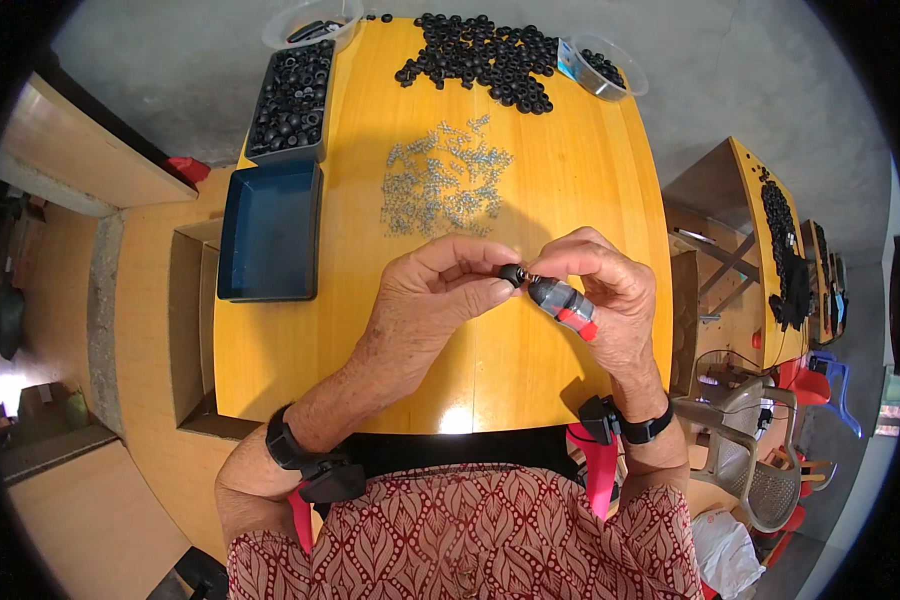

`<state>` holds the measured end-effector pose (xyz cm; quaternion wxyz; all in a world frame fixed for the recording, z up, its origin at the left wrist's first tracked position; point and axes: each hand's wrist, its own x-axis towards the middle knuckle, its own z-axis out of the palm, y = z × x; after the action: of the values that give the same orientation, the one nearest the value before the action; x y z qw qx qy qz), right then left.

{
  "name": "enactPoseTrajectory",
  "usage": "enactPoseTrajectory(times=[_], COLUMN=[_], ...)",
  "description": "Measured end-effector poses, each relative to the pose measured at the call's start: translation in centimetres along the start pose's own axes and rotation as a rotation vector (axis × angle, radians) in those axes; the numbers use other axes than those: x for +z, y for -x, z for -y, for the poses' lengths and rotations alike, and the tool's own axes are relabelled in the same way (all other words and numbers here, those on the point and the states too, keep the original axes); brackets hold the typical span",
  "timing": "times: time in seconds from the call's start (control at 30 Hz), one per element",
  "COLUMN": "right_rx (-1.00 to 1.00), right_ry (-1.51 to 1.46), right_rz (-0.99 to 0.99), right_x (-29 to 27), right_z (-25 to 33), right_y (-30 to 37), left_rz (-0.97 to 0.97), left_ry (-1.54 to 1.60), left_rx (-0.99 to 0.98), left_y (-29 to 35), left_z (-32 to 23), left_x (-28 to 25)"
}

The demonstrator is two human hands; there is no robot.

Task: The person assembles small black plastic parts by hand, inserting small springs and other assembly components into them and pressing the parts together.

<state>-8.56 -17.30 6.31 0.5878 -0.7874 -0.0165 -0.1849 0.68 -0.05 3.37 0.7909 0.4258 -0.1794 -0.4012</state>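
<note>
Between the thumb and fingertips of my left hand (pixel 420 298) is a small round black plastic part (pixel 511 273). My right hand (pixel 616 292) is closed around a short, thick dark-grey tool (pixel 560 299) with red at its rear end. A thin coppery metal piece at the tool's front meets the black part, and my right fingertips pinch close to that spot. Whether the metal piece belongs to the tool or is separate, I cannot tell. Just beyond my hands, many small silvery metal pieces (pixel 440 190) lie scattered on the yellow table (pixel 560 170).
A blue-black tray (pixel 270 235) stands at the table's left edge, behind it a dark bin (pixel 257 150) of black parts. Loose black parts (pixel 490 60) cover the far end, between two clear plastic bowls (pixel 625 82) (pixel 345 30). Chairs (pixel 770 490) stand at right.
</note>
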Motion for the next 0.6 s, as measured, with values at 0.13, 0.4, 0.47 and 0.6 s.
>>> enactPoseTrajectory(times=[0.13, 0.4, 0.47, 0.6], right_rx=[-0.026, -0.058, -0.070, -0.115], right_ry=[0.099, 0.329, 0.419, 0.491], right_rz=[0.001, 0.035, 0.029, 0.027], right_x=[-0.1, 0.9, 1.0, 1.5], right_z=[0.4, 1.4, 1.4, 1.2], right_y=[0.3, 0.0, 0.0, -0.1], left_rz=[-0.011, -0.029, -0.035, -0.042], left_ry=[0.012, 0.054, -0.024, -0.070], left_rx=[-0.004, 0.008, 0.039, 0.041], left_y=[0.1, 0.2, 0.1, 0.1], left_z=[0.1, 0.8, 0.8, 0.6], left_x=[0.0, -0.7, -0.7, -1.0])
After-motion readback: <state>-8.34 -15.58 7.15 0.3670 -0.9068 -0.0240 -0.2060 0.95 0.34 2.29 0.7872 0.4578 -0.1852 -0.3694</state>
